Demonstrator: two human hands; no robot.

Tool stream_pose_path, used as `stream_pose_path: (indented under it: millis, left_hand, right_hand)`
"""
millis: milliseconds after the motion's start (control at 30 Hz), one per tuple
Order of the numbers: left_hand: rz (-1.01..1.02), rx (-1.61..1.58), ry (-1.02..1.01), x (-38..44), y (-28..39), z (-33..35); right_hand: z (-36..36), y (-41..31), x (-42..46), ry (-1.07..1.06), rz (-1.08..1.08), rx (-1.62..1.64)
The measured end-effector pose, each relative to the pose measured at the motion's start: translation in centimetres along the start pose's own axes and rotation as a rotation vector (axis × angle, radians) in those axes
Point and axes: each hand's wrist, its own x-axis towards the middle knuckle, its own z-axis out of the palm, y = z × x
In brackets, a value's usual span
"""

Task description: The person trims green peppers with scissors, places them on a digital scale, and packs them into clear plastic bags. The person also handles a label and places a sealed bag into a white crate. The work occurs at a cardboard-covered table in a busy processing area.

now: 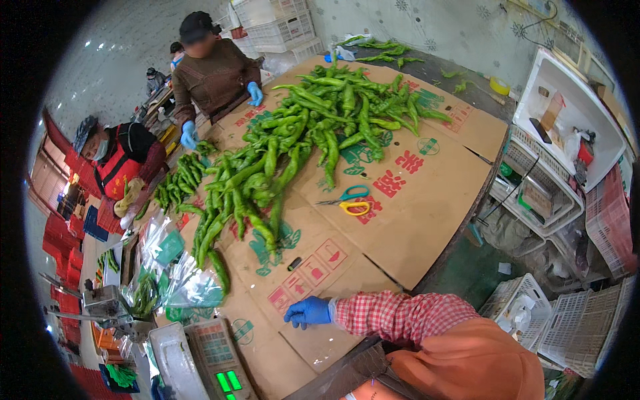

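Observation:
My right hand, in a blue glove under a red-and-white checked sleeve, is over the cardboard near the table's edge. Its fingers are loosely bent and a little apart, with nothing seen in them. My left hand is out of view. Scissors with one teal and one yellow handle lie on printed cardboard. Beyond them spreads a large heap of long green peppers. A smaller row of green peppers lies to the left. Clear plastic bags with green print lie left of my hand.
A scale with a lit green display and a metal tray stands lower left. Two co-workers stand across the table, one with a blue-gloved hand by the peppers. At right are a white foam box and plastic crates.

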Motion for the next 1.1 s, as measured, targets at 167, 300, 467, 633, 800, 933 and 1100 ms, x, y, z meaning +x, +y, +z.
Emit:
stream_pose_path:
  millis: [167, 300, 467, 633, 800, 933, 1100]
  left_hand:
    - [0.359, 0.099, -0.148, 2.4, 5.3, 13.0]
    - [0.264, 0.085, -0.470, 4.0, 11.2, 22.2]
    - [0.777, 0.308, -0.498, 7.9, 19.6, 34.7]
    - [1.057, 0.256, -0.501, 15.0, 29.2, 47.2]
    - [1.064, 0.193, -0.287, 24.2, 36.2, 55.6]
    - [0.706, -0.101, -0.405, 25.6, 40.4, 61.2]
    - [0.682, -0.100, -0.746, 30.5, 41.0, 64.6]
  right_hand:
    - [-11.4, -1.4, -3.5, 0.162, -0.253, 0.126]
    - [-25.8, -3.7, -7.0, 0.549, -0.308, 0.301]
    - [-40.3, -6.7, -10.8, 1.048, -0.299, 0.187]
    - [-54.0, -7.1, -9.4, 1.404, -0.315, -0.430]
    - [-57.6, -13.9, -3.9, 1.250, -0.139, -0.616]
    - [-60.2, -15.3, 0.3, 0.995, 0.235, -0.929]
    - [-65.4, -13.9, 3.6, 0.767, 0.327, -1.255]
